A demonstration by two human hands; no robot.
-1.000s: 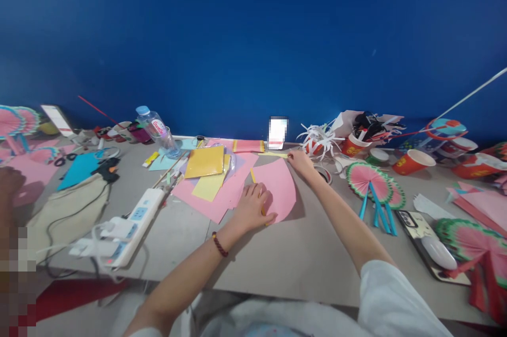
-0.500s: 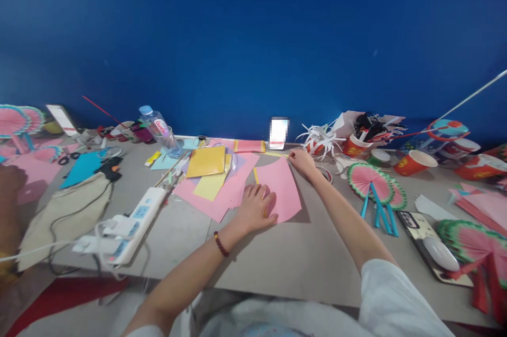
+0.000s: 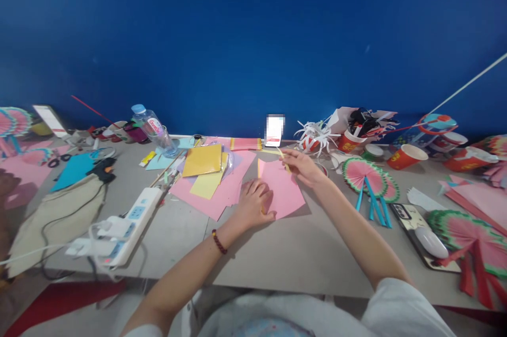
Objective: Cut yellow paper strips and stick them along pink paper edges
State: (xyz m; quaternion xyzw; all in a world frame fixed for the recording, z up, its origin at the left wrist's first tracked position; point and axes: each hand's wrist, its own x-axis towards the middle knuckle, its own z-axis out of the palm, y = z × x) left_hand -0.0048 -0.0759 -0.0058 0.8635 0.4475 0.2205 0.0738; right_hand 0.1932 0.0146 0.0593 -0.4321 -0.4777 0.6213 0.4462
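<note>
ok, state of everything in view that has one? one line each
Left hand: open, palm down on pink sheet
Right hand: fingertips closed on thin yellow strip
Pink sheet: spread out, partly covered
Centre phone: propped up, screen lit
Water bottle: capped
Power strip: plugs in, red light on
Pink-and-green fans: fanned open
White mouse: resting on flat phone

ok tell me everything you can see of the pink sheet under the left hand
The pink sheet looks like paper, roughly four-sided, with narrow yellow edging on its left. It lies on the grey table, its lower right corner uncovered. The left hand rests on its left part; whether the right hand touches it is unclear.
</note>
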